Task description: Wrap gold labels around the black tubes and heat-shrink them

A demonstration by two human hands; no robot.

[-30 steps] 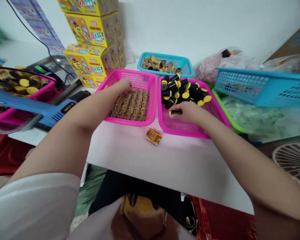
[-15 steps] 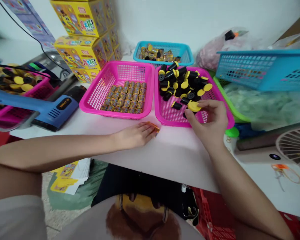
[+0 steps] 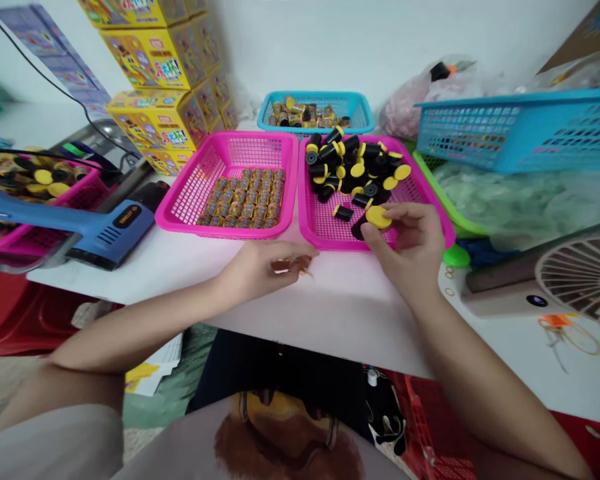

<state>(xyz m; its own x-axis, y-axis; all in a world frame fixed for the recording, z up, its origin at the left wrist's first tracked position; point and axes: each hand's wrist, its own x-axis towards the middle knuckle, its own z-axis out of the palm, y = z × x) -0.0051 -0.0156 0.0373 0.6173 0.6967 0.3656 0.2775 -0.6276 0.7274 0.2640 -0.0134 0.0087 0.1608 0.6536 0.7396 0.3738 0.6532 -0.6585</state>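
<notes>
My left hand [image 3: 263, 270] pinches a small orange-and-gold wrapped packet [image 3: 293, 265] just above the white table [image 3: 350, 313]. It is in front of a pink mesh basket [image 3: 180, 213] holding tidy rows of small gold-labelled cans [image 3: 240, 200]. My right hand [image 3: 410, 243] is shut on a black tube with a yellow cap [image 3: 375, 218], over a second pink mesh basket [image 3: 325, 233]. A loose heap of similar black tubes [image 3: 353, 167] lies in that basket. One more tube [image 3: 343, 213] rests apart from the heap.
A blue mesh basket of gold cans [image 3: 315, 100] stands behind the pink ones. Yellow boxes [image 3: 155, 67] are stacked at back left. A blue heat gun [image 3: 100, 223] lies on a further pink basket [image 3: 45, 180]. A tilted blue basket [image 3: 520, 130] sits at right, above a green tray [image 3: 450, 200].
My left hand has moved out of the basket to the table and taken the packet. My right hand has lifted a capped tube from the basket. The view has shifted slightly.
</notes>
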